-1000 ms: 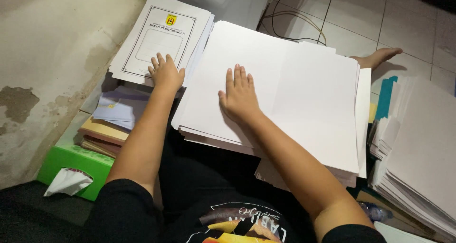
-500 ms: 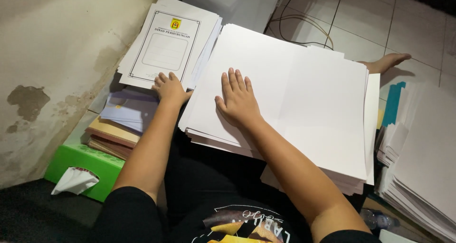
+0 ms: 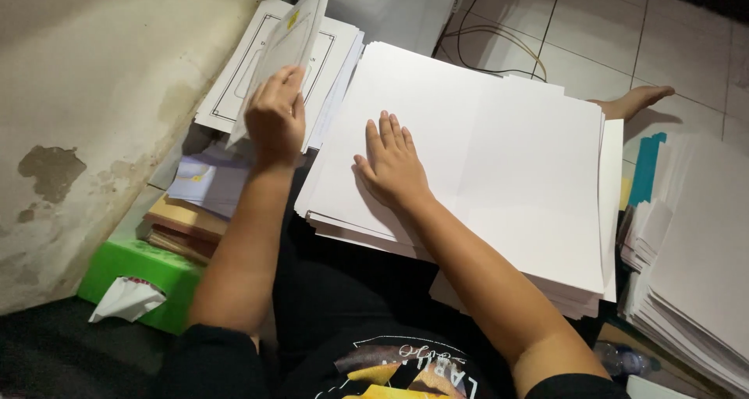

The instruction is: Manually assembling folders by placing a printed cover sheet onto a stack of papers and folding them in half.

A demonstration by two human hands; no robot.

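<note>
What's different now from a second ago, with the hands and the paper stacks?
The left hand, which lay flat on the pile of printed, black-bordered cover sheets, has taken hold of the top printed sheet and lifted it up on edge. The right hand stays flat on the big stack of blank white paper. The green box and the books on it have not moved.

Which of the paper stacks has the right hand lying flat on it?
The large blank white stack in the middle, under the right hand. The framed-cover pile and right-edge stack are untouched by it.
</note>
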